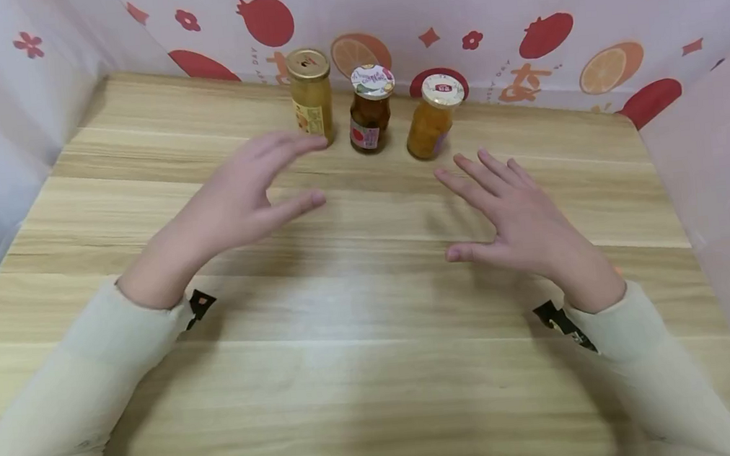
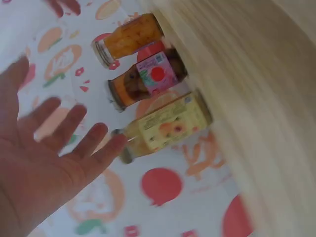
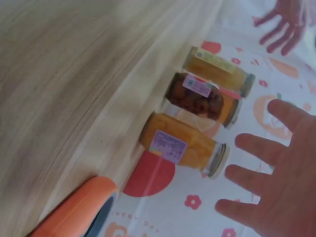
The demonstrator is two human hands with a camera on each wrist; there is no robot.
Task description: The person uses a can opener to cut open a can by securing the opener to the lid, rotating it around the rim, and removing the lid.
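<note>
Three glass jars stand in a row at the back of the table. The left one, a tall jar of pale yellow contents (image 1: 311, 95), has a gold lid. In the middle is a jar of dark brown contents (image 1: 369, 117) with a printed lid; on the right, a jar of orange contents (image 1: 429, 127) with a white lid. My left hand (image 1: 232, 196) hovers in front of the yellow jar, fingers extended and thumb apart, holding nothing. Nearest the orange jar, my right hand (image 1: 514, 218) is spread above the table, also holding nothing. Both wrist views show the jars apart from the fingers.
The wood-grain table (image 1: 354, 403) meets a white fruit-printed cloth (image 1: 424, 5) behind the jars. Plain pale sheeting (image 1: 717, 154) hangs along the right side. A rounded orange object (image 3: 79, 210) of unclear kind shows at the lower left of the right wrist view.
</note>
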